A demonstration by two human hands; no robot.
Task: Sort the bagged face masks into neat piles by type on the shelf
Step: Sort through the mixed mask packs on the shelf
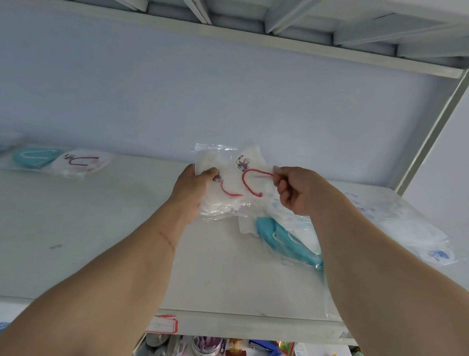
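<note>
Head view is showing a teal bagged mask (37,157) and a red-looped bagged mask (81,161) lying together at ten o'clock on the shelf (96,237). Left hand (191,191) is gripping the held bagged masks (235,183) near centre, fingers curled round the left edge; right hand (294,191) is pinching their right edge. Another teal mask (284,242) is lying at four o'clock, just beneath.

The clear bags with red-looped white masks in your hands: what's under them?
Under the clear bags with red-looped white masks, a bagged teal mask lies on the white shelf, its top end covered. Anything further beneath is hidden.
</note>
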